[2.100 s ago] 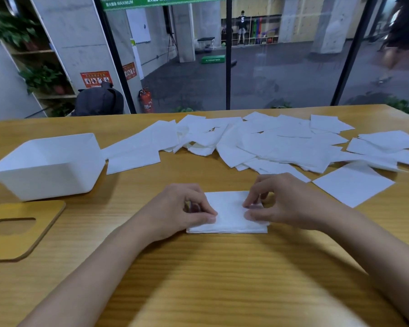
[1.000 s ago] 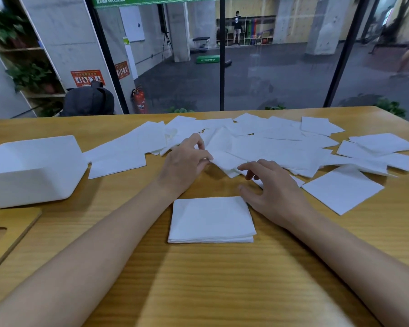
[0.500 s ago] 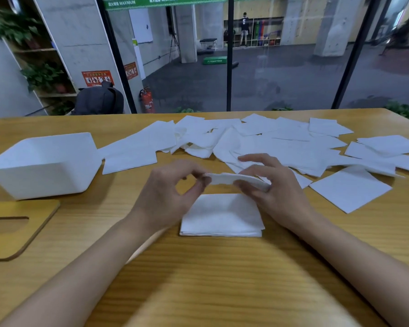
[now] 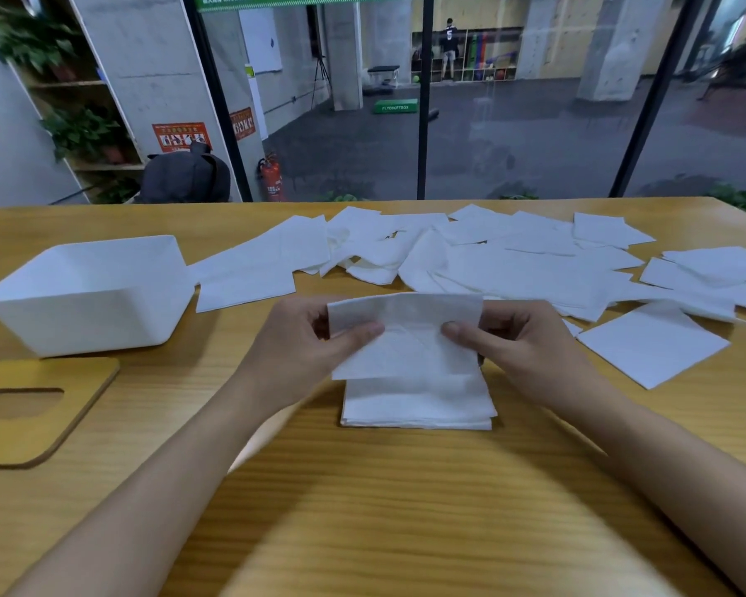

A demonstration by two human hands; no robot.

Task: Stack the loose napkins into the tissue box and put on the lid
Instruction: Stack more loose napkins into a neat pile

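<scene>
I hold one white napkin (image 4: 405, 338) just above the small stack (image 4: 418, 405) on the worktop (image 4: 405, 510). My left grip (image 4: 302, 346) and right grip (image 4: 522, 346) pinch its sides. Loose napkins (image 4: 513, 269) lie spread behind. The open white tissue box (image 4: 87, 312) and its wooden lid (image 4: 76, 424) sit far left.

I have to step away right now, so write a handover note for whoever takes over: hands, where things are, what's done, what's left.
Hands: left hand and right hand each pinch one side of a single napkin, held over the small stack in front of the person.
Things: tissue box stands open at the left, with no napkins visible inside. The wooden lid lies flat on the table, nearer the person.
Done: a few napkins stacked.
Left: add the held one, gather the loose napkins spread across the far side, load the box, fit the lid.
</scene>
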